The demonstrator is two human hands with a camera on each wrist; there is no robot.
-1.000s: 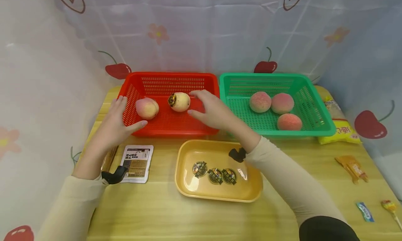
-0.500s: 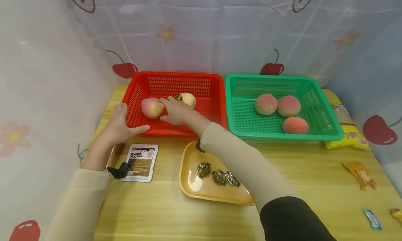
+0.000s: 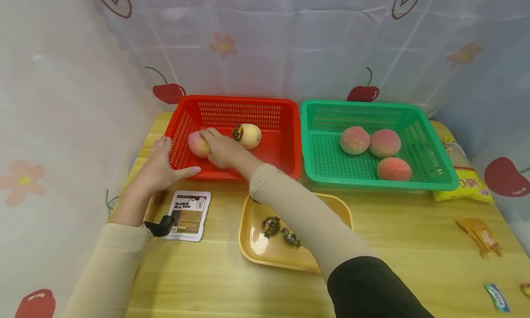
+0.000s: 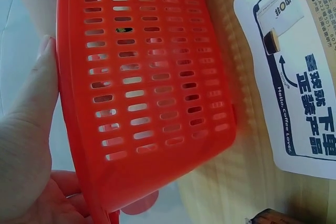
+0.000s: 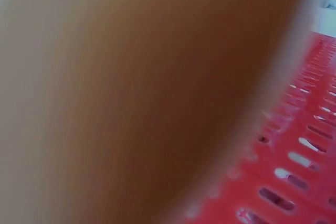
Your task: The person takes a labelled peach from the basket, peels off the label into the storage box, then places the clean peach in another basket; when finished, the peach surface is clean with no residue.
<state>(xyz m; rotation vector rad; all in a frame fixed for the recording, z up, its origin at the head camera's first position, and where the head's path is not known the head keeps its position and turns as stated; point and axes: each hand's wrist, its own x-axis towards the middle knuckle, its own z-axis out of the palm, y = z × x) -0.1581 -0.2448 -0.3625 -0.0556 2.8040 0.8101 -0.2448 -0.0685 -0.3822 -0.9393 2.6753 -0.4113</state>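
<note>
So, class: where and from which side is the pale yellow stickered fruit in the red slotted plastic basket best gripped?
Grip the pale yellow stickered fruit across its rounded middle, coming from above: the red slotted plastic basket walls block low side approaches, and the right hand already crowds its left, gripping the pink peach.

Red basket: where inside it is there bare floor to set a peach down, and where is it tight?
In the red basket the right half of the floor is bare, bordered by the pale fruit and the wall next to the green basket. The left end is crowded: the right hand grips the peach there, and the left hand holds the outer corner.
</note>
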